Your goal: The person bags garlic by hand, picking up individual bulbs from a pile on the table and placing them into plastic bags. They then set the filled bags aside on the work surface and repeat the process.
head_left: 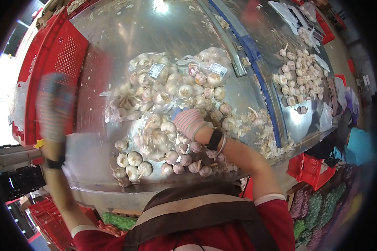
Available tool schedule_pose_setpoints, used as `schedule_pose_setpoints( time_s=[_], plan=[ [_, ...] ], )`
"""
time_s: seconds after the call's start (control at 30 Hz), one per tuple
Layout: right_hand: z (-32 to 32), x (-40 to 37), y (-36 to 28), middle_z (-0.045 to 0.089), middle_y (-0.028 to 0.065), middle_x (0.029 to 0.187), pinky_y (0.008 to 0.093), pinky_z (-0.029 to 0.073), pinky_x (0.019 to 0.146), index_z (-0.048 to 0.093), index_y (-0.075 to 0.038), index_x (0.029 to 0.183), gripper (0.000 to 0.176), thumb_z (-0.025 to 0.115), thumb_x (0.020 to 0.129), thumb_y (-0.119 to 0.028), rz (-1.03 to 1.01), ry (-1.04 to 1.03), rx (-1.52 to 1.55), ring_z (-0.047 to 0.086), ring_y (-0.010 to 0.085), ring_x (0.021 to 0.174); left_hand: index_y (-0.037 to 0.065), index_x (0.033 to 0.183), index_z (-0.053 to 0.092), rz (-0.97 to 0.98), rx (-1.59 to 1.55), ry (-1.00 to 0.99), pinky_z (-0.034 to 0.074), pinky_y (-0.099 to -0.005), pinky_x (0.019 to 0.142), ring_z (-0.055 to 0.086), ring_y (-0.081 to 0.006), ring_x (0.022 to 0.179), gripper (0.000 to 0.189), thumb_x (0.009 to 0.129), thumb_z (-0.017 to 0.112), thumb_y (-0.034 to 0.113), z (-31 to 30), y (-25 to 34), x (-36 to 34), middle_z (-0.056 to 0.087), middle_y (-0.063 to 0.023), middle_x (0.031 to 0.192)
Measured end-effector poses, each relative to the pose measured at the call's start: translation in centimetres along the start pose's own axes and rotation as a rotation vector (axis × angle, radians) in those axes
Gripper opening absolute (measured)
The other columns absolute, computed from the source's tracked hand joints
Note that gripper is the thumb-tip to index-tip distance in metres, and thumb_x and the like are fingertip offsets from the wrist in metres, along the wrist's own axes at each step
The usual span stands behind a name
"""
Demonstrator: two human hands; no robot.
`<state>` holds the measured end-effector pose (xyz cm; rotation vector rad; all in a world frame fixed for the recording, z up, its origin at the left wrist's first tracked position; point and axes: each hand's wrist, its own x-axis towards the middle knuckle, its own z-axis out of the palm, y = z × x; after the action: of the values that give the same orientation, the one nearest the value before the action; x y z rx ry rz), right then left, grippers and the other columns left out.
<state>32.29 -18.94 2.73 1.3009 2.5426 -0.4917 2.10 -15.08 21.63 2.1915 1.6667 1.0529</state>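
Observation:
My left hand [54, 106], in a striped glove, is smeared by motion in front of the red crate [67, 54] at the left; its fingers cannot be made out. My right hand [188, 122], in a pink and grey striped glove, lies at the top of a clear bag of garlic [148, 136], its fingers bent and partly hidden against the bag. Beyond it are more clear bags of garlic [148, 79], two with white labels [156, 70]. Loose garlic bulbs [134, 159] sit near the table's front edge and around the bags.
The metal table [113, 33] carries a raised metal bar [226, 37] and a blue divider [255, 58]. Garlic peelings [276, 146] lie along the divider. Beyond it is another garlic heap [301, 75]. Part of another person in turquoise [358, 146] shows at the right.

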Motion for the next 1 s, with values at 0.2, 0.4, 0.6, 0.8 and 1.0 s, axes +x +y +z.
schedule_pose_setpoints(
  time_s=[0.2, 0.4, 0.6, 0.8, 1.0],
  plan=[
    [-3.7, -13.1, 4.7, 0.061, 0.0127, 0.089, 0.0395, 0.049, 0.072, 0.063, -0.011, 0.093, 0.034, 0.073, 0.066, -0.028, 0.182, 0.341, 0.636, 0.060, 0.0305, 0.080, 0.012, 0.109, 0.055, 0.259, 0.102, -0.909, 0.050, -0.0410, 0.072, 0.061, -0.0308, 0.082, 0.029, 0.081, 0.059, 0.017, 17.6, 4.1, -10.7, 0.060, -0.0099, 0.101],
    [-5.8, -32.5, 4.0, 0.058, 0.0116, 0.110, 0.0386, 0.047, 0.084, 0.058, -0.011, 0.112, 0.051, 0.074, 0.066, -0.026, 0.388, 0.081, 0.425, 0.055, 0.0309, 0.099, 0.005, 0.094, 0.056, 0.333, 0.491, -0.990, 0.048, -0.0419, 0.063, 0.061, -0.0330, 0.078, 0.019, 0.080, 0.052, 0.018, 20.7, 5.8, -11.9, 0.059, -0.0185, 0.089],
    [-0.7, -27.6, 4.1, 0.054, 0.0120, 0.116, 0.0388, 0.044, 0.090, 0.055, -0.012, 0.117, 0.046, 0.066, 0.074, -0.023, 0.460, 0.349, 0.488, 0.052, 0.0314, 0.106, 0.004, 0.095, 0.053, 0.206, 0.500, -0.930, 0.049, -0.0418, 0.061, 0.062, -0.0325, 0.078, 0.015, 0.084, 0.051, 0.013, 21.7, 8.3, -11.2, 0.059, -0.0183, 0.088],
    [2.0, -12.4, 6.5, 0.059, 0.0118, 0.101, 0.0400, 0.049, 0.073, 0.058, -0.009, 0.095, 0.016, 0.053, 0.081, -0.016, 0.368, 0.288, 0.147, 0.060, 0.0262, 0.088, 0.001, 0.097, 0.052, 0.138, 0.323, -0.862, 0.051, -0.0413, 0.066, 0.063, -0.0328, 0.083, 0.018, 0.081, 0.055, 0.007, 26.1, 11.7, -8.8, 0.061, -0.0189, 0.090],
    [3.8, -7.5, 7.7, 0.060, 0.0144, 0.082, 0.0395, 0.049, 0.069, 0.058, -0.008, 0.088, 0.013, 0.053, 0.079, -0.015, 0.305, 0.125, 0.066, 0.061, 0.0292, 0.079, 0.006, 0.099, 0.051, 0.049, 0.366, -0.988, 0.051, -0.0424, 0.068, 0.063, -0.0339, 0.084, 0.021, 0.081, 0.058, 0.015, 29.6, 12.0, -7.1, 0.063, -0.0187, 0.087]
  ],
)
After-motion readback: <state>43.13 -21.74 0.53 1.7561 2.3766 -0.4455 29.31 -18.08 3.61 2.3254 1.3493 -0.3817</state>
